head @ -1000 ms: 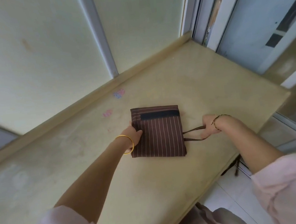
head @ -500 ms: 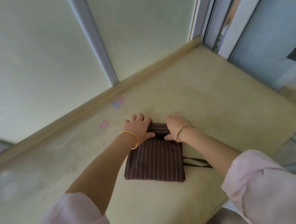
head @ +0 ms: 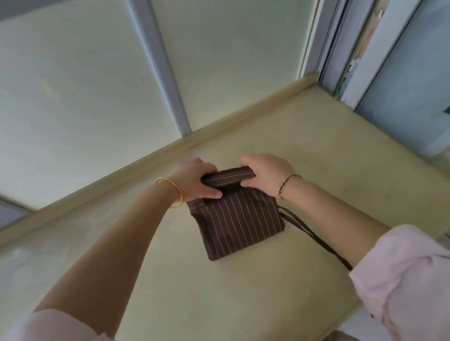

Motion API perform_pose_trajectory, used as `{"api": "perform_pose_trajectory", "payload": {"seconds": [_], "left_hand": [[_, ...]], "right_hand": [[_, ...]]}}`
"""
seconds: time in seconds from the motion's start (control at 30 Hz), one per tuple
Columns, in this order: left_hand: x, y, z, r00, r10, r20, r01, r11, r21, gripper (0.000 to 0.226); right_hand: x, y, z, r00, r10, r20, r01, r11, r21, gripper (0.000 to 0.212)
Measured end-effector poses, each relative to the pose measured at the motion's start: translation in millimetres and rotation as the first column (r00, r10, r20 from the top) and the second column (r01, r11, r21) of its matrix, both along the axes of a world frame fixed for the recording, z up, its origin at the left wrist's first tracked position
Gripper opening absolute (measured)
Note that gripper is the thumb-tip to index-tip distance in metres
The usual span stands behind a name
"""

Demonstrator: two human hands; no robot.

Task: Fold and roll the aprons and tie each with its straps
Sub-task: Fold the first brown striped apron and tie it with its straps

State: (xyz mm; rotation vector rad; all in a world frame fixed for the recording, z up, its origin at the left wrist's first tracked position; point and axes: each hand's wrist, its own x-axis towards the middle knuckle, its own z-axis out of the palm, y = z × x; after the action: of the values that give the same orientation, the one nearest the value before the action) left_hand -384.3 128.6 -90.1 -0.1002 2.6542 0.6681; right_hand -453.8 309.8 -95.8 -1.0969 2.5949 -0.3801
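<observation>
A brown pinstriped apron (head: pixel 239 221), folded into a small rectangle, lies on the beige counter (head: pixel 232 303). Its far edge is turned over into a short roll (head: pixel 228 176). My left hand (head: pixel 196 181) grips the left end of that roll, fingers over the top and thumb underneath. My right hand (head: pixel 265 173) grips the right end the same way. Two dark straps (head: pixel 315 238) trail from the apron's right side toward the counter's near right edge and pass under my right forearm.
A raised lip (head: pixel 124 178) runs along the counter's back against a pale wall. A window frame (head: pixel 344 46) stands at the far right corner. The counter's front edge (head: pixel 305 337) drops off near my body.
My right hand let go of the straps and joined the left at the apron's far edge. Both hands have since curled that edge over toward me into a first roll.
</observation>
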Motion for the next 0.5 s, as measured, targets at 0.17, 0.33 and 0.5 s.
{"api": "perform_pose_trajectory", "payload": {"seconds": [0.17, 0.33, 0.5], "left_hand": [[19, 6, 30, 0.82, -0.093, -0.565, -0.091, 0.953, -0.29, 0.03], [67, 29, -42, 0.907, -0.308, -0.287, 0.095, 0.813, -0.574, 0.027], [95, 46, -50, 0.958, -0.284, 0.034, 0.277, 0.891, -0.36, 0.031]], "right_hand": [[8, -2, 24, 0.933, -0.158, -0.325, 0.055, 0.951, -0.304, 0.019], [54, 23, -36, 0.987, 0.066, -0.146, -0.063, 0.998, 0.024, 0.027], [69, 43, -48, 0.982, 0.101, 0.16, -0.123, 0.984, 0.131, 0.033]]}}
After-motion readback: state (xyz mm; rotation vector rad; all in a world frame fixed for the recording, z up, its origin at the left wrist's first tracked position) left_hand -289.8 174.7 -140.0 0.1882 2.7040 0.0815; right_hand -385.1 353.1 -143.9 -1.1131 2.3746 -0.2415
